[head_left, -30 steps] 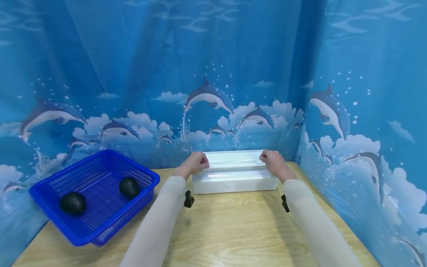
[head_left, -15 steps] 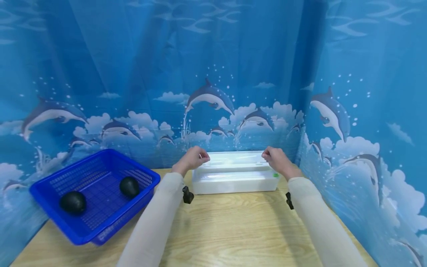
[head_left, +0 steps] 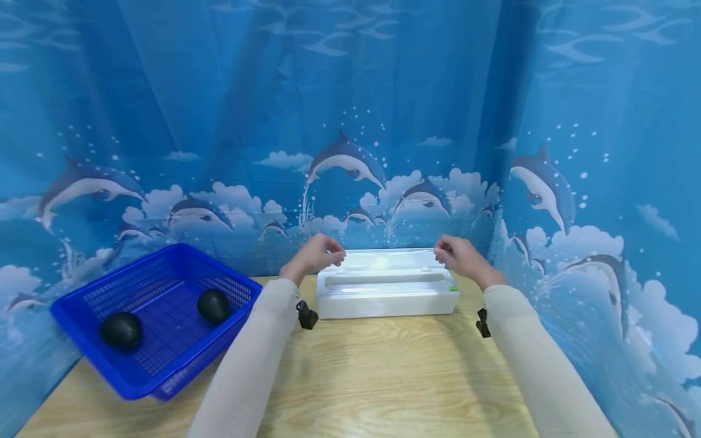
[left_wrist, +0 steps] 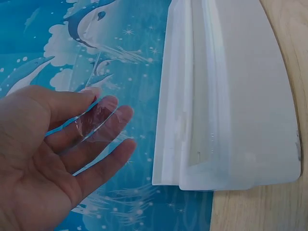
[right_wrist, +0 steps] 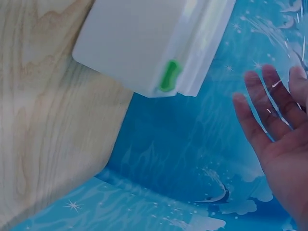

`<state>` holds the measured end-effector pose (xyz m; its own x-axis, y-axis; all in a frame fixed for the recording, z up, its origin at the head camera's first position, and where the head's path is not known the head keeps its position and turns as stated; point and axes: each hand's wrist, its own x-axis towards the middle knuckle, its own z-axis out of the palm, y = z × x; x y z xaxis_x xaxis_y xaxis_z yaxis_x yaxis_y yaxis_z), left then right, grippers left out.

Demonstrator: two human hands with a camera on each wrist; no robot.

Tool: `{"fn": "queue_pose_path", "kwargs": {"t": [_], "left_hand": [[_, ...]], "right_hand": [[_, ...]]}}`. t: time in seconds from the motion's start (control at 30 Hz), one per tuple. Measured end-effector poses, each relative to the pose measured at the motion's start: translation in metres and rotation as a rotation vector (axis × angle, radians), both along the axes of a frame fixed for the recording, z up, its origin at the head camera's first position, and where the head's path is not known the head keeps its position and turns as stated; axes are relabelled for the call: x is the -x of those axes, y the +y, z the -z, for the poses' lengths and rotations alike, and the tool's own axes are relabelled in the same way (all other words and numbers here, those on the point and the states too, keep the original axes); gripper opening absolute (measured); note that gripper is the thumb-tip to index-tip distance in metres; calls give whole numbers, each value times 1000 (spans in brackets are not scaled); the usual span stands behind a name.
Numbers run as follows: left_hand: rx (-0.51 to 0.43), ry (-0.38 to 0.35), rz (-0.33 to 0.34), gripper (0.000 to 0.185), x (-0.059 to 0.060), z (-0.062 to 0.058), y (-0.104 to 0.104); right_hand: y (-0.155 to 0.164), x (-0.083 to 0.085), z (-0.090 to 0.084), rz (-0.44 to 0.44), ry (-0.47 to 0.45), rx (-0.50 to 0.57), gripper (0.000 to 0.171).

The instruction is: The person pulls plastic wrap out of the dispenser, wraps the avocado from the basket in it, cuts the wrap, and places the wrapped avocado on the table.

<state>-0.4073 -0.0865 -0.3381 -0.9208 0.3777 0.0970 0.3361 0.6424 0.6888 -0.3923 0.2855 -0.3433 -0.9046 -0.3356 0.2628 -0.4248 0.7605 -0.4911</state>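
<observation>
A long white cling film dispenser (head_left: 387, 305) lies near the back edge of the table, its lid tipped back and a long slot showing along its top. Clear cling film (left_wrist: 98, 120) is pinched between thumb and index finger of my left hand (head_left: 316, 255), above the dispenser's left end; the other fingers are spread. Over the right end, my right hand (head_left: 462, 258) pinches the film's other corner, its thumb partly cut off in the right wrist view. The film stretches between both hands and barely shows. A green slider (right_wrist: 169, 76) sits at the dispenser's right end.
Left of the dispenser, a blue plastic basket (head_left: 156, 389) holds two dark, avocado-like fruits (head_left: 120, 331). The wooden table (head_left: 394, 377) extends towards me. A blue dolphin-print curtain (head_left: 246, 121) hangs close behind and along the right.
Both hands have risen slightly and spread a little apart, lifting the film from the dispenser. The slot and the green slider now show. The basket stays put.
</observation>
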Motion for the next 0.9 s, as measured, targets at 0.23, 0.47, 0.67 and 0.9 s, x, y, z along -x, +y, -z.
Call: {"fn": "queue_pose_path", "kwargs": {"t": [0.23,0.47,0.67,0.9], "left_hand": [[-32,-3,3,23,-3,-9,-2],[-58,16,-17,24,-5,-15,-3],[-64,82,-28,23,-6,-21,-2],[-92,113,-51,21,-7,-28,-2]], "right_hand": [[1,2,-10,22,-18,-2,17],[0,2,-17,25,-12,12,18],[0,0,-22,18,73,48,17],[0,-3,-29,28,176,82,18]]}}
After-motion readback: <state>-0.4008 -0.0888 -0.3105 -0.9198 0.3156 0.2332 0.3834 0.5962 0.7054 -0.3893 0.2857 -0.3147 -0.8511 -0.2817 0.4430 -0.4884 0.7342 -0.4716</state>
